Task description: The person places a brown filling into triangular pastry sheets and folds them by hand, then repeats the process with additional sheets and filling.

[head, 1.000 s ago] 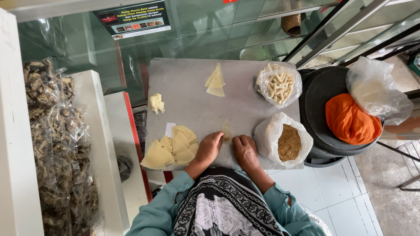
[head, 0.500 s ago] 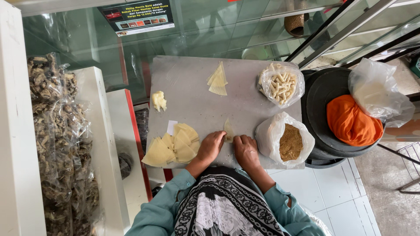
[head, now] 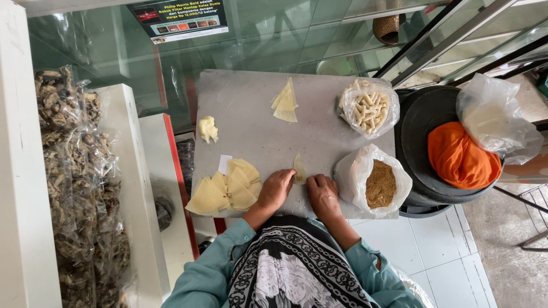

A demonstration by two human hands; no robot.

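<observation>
Both hands, left hand [head: 277, 190] and right hand [head: 323, 194], pinched one small dough wrapper [head: 299, 167] on the gray tabletop [head: 251, 134], with many rolled sticks [head: 368, 108] bagged and a wrapper pile [head: 228, 188] left.

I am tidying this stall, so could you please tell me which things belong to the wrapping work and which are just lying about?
In use: left hand, right hand, small pale folded wrapper, pile of pale yellow wrapper sheets, clear bag of brown filling.

Lying about: orange cloth bundle, black round pan, bagged dried mushrooms.
</observation>
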